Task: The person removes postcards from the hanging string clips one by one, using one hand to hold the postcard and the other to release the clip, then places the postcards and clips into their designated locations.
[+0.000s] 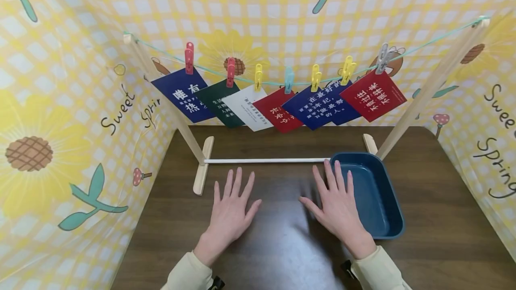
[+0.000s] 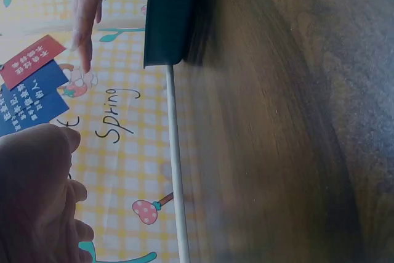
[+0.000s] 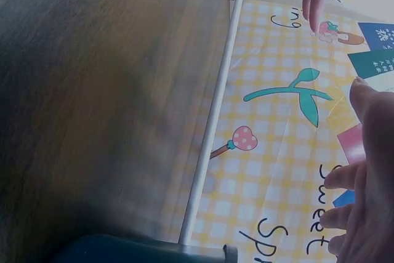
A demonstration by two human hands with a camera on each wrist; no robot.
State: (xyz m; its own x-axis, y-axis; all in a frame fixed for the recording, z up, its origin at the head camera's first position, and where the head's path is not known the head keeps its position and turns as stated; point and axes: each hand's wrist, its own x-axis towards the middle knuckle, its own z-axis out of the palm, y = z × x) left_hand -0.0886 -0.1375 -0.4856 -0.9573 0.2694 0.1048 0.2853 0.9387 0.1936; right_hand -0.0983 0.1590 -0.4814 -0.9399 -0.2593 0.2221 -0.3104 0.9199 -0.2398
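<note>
My left hand (image 1: 230, 213) is held out palm down over the table, fingers spread and holding nothing. Likewise spread and holding nothing, my right hand (image 1: 337, 207) overlaps the left side of a dark blue tray (image 1: 372, 194) in the head view. Beyond both hands, a green string (image 1: 435, 37) carries a row of cards pinned by clothespins. From left to right hang a navy card (image 1: 177, 91), a green card (image 1: 225, 108), a white card (image 1: 247, 106), a red card (image 1: 276, 113), two overlapping blue cards (image 1: 312, 106) and another red card (image 1: 372, 95).
Two wooden posts (image 1: 427, 84) on feet hold the string. A white rod (image 1: 266, 160) runs low between them, its right end at the tray. Red clothespins (image 1: 189, 59), yellow, light blue and grey ones (image 1: 383, 59) grip the cards. Yellow checked cloth surrounds the brown table (image 1: 274, 245).
</note>
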